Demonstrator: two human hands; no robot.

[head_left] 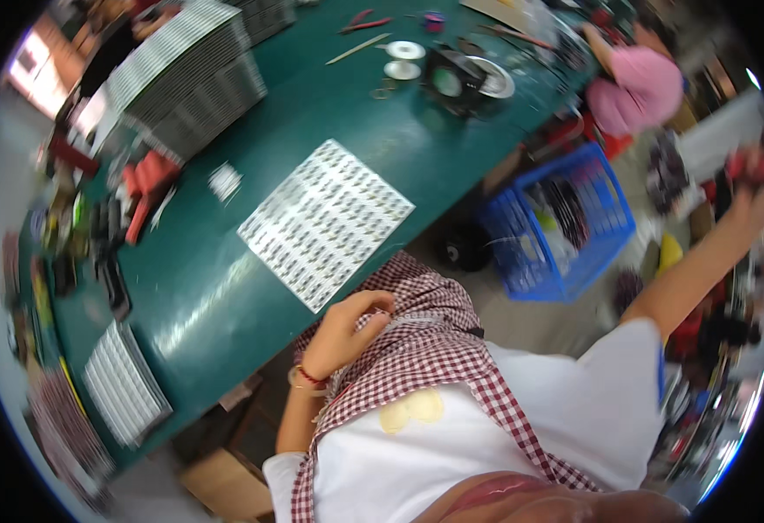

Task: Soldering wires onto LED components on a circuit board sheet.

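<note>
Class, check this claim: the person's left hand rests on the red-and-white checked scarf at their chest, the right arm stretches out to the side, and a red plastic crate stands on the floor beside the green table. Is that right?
Not quite. In the head view the plastic crate is blue, not red. The rest holds: the left hand rests on the checked scarf, the right hand is stretched out to the side, and the crate stands on the floor beside the green table.

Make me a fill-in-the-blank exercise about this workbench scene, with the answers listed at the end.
1. The left hand holds the red-and-white checked ____ at the chest.
2. The right hand reaches out to the person's ____ side, away from the table.
3. The flat sheet of small parts lies on a ____ table top.
4. The basket on the floor is ____.

Missing words: scarf; right; green; blue
</note>
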